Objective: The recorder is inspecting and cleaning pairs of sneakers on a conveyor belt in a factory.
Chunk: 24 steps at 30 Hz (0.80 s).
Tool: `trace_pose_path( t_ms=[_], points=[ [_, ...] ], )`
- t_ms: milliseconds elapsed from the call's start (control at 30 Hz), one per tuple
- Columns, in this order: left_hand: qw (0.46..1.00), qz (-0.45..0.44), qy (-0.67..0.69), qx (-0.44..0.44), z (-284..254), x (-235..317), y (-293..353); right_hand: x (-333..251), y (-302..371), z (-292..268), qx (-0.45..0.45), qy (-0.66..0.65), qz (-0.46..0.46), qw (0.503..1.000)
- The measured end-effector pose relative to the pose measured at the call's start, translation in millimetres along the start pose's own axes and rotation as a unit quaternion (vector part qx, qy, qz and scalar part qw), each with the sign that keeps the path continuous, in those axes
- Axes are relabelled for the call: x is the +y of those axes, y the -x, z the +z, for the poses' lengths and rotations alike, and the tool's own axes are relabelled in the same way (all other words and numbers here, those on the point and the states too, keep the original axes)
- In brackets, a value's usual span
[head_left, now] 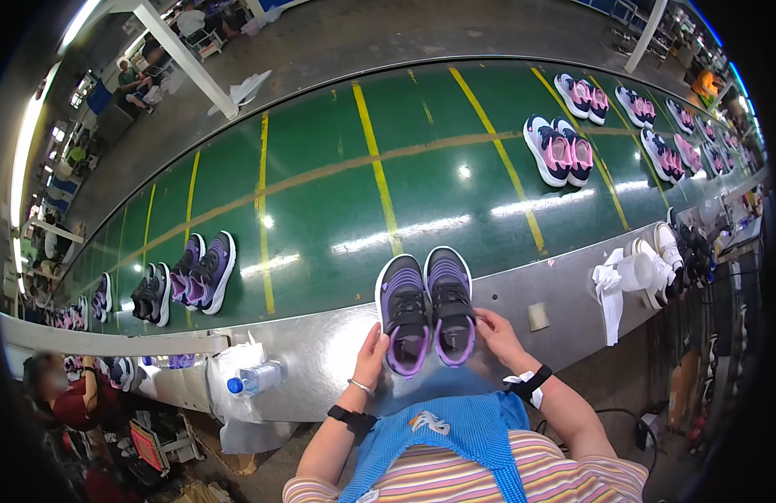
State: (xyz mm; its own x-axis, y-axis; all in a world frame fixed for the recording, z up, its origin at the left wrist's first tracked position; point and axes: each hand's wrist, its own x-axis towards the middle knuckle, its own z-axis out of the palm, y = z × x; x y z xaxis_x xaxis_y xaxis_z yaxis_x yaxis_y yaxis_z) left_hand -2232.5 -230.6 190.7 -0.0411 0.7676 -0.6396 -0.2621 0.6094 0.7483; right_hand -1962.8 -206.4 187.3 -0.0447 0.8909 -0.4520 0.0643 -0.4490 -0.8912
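Note:
A pair of black and purple sneakers stands side by side in front of me, toes pointing away, partly over the green belt and the metal ledge. My left hand (371, 355) grips the outer side of the left sneaker (403, 306) near its heel. On the other side, my right hand (499, 337) pinches the right sneaker (449, 298) by its outer heel edge. Both shoes have white soles, purple collars and a dark strap across the top. The undersides and part of my fingertips are hidden. A black band is on each of my forearms.
A green conveyor belt (321, 201) with yellow lines runs across. Pink and navy sneakers (557, 151) stand far right, and more purple-black sneakers (210, 272) stand left. On the metal ledge (321, 335) are a water bottle (256, 379) and a beige block (539, 316). A co-worker (78, 390) sits left.

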Motion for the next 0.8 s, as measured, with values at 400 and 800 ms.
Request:
trace_pose_path(
  t_ms=[400, 800],
  points=[
    [0.765, 0.47, -0.435, -0.064, 72.0, 70.1, 25.8, -64.6, -31.9, 20.8, 0.066, 0.202, -0.249, 0.945],
    [0.708, 0.411, -0.565, -0.101, 106.6, 37.9, 20.1, -69.5, -61.6, -2.1, -0.091, 0.348, -0.296, 0.885]
  ],
)
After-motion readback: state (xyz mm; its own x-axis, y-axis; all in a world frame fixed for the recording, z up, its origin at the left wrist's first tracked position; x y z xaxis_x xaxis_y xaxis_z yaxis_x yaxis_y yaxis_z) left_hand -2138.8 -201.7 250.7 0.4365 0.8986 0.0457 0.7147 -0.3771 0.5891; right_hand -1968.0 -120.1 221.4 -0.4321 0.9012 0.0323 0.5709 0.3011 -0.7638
